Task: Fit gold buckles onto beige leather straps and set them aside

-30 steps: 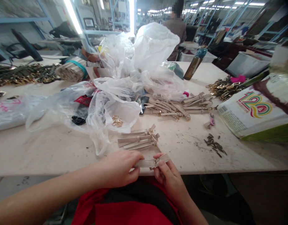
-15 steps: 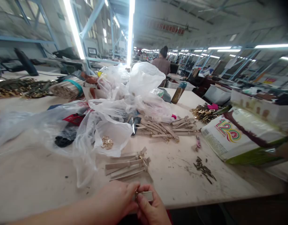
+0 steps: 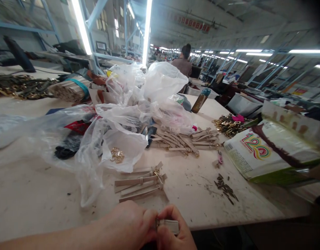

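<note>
The left hand (image 3: 131, 224) and the right hand (image 3: 172, 236) meet at the near edge of the table (image 3: 32, 201), and both are pinching one beige strap (image 3: 169, 225) with a small metal buckle between their fingertips. The strap sits just in front of a small stack of similar beige straps (image 3: 140, 184), which lies on the table slightly beyond the hands.

The strap (image 3: 169, 225) between my fingers is pale beige with a gold buckle, like the beige straps (image 3: 139, 184) on the off-white table (image 3: 32, 198). The box (image 3: 256, 152) is white with rainbow-striped numerals.
</note>
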`<state>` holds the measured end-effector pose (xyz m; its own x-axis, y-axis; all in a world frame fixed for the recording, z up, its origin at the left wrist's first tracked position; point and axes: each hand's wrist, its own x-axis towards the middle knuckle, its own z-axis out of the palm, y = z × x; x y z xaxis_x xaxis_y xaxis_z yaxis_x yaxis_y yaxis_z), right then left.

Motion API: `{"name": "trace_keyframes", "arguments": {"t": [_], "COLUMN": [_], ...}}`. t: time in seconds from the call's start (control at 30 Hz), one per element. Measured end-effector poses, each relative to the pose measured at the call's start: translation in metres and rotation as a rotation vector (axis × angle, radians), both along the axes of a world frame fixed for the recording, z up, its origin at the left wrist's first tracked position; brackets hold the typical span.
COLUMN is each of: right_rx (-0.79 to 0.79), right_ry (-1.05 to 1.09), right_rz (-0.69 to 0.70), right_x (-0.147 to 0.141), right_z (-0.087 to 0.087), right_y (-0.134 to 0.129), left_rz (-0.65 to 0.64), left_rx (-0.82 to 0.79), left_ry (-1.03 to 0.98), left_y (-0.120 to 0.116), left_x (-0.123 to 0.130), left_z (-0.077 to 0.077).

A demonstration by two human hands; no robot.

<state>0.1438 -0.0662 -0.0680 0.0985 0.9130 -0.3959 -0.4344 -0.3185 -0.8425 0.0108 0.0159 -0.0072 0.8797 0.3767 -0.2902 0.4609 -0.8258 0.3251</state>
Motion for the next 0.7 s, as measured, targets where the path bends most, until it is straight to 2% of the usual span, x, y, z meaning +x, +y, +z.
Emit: {"name": "trace_keyframes", "arguments": {"t": [0.1, 0.17, 0.43, 0.63, 0.7], "right_rx": [-0.044, -0.109, -0.12, -0.113, -0.114], "right_ry": [0.061, 0.118, 0.117, 0.059, 0.079], "right_rz": [0.038, 0.048, 0.021, -0.138, -0.126], "right_x": [-0.001, -0.003, 0.0, 0.01, 0.016], "right_z": [0.001, 0.004, 0.016, 0.002, -0.003], "right_y": [0.0, -0.003, -0.025, -0.019, -0.018], "left_rz": [-0.024, -0.041, -0.205, -0.112, -0.078], "left_rx": [0.066, 0.074, 0.154, 0.177, 0.193], "left_ry": [-0.032, -0.044, -0.066, -0.011, 0.007], "left_y": [-0.004, -0.008, -0.02, -0.019, -0.018], "left_x": [-0.004, -0.008, -0.014, -0.002, 0.002], "left_z": [-0.01, -0.01, 0.014, 0.0, -0.001]}}
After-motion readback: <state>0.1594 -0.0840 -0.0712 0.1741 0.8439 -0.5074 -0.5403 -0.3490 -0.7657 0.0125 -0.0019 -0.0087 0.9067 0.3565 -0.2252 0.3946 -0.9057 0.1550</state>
